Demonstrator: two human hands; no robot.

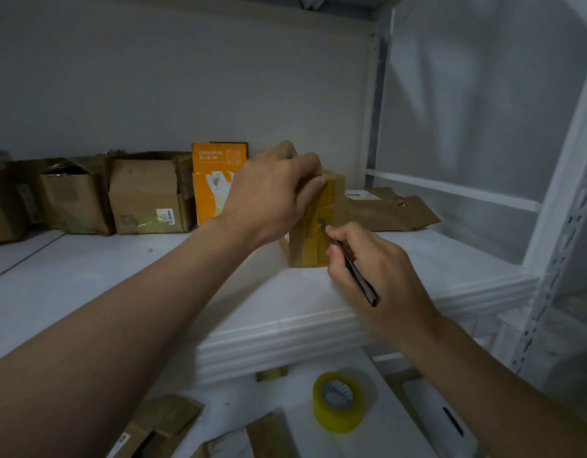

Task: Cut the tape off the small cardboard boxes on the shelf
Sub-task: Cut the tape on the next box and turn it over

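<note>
One small cardboard box (307, 241) stands upright near the front edge of the white shelf (87, 276), wrapped in bands of yellowish tape (331, 190). The left hand (272, 196) grips its top, fingers (310, 166) curled over the upper edge. The right hand (368, 262) holds one slim black cutter (355, 269) like a pen, its fingers clamped round the handle, and the blade tip touches the taped front face of the box. Along the back wall to the left sit three opened brown boxes (146, 196), side by side. The nearest of them carries a small white barcode label (164, 215), too small to read. Just right of them leans one orange carton (216, 180) printed with white characters that are too blurred to make out. Behind the held box lies one flattened piece of cardboard (391, 206) with a white label at its near corner, its print illegible. On the lower shelf (298, 385) there is one roll of clear yellowish tape (338, 401) lying flat, about three pieces of brown cardboard (163, 421) towards the left and front, and one white object (431, 411) with a dark slot at the right
</note>
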